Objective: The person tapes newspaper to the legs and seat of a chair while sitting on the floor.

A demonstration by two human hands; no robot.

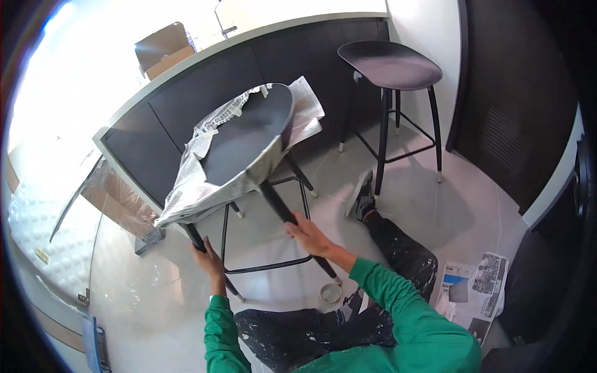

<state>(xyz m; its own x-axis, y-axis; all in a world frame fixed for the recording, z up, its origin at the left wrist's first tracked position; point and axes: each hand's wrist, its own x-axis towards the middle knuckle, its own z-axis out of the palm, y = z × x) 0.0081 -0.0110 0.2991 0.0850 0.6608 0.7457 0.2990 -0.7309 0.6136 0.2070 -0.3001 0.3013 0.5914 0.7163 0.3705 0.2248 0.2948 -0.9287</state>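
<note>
In the head view, a stool (pixel 249 146) with newspaper (pixel 198 189) gathered around its seat stands on the floor in front of the dark counter (pixel 186 96), between the counter and the seated person. On the side facing away from the counter, the left hand (pixel 210 260) grasps the left leg (pixel 194 237) a little below the seat, thumb and fingers wrapped round the dark shaft, though some fingertips are hidden. The right hand (pixel 309 236) is curled around the right leg (pixel 275 202), roughly midway down, also on the side away from the counter. Whether all 4 feet press on the floor is hard to tell. The step in hand seems to be controlling the stool by these 2 legs; to do it well, the pull should be even between the 2 hands, so the seat does not twist or knock against the counter. Holding bare shaft, clear of the paper, looks wise, since the loose flaps on the counter side could tear or snag. A second stool (pixel 398 65), near the counter's right end, leaves limited room for swinging the wrapped seat that way. A roll of tape (pixel 330 302) lies on the floor, well out from the counter and just beside a foot of the stool, so any shift of that leg should avoid it.
</note>
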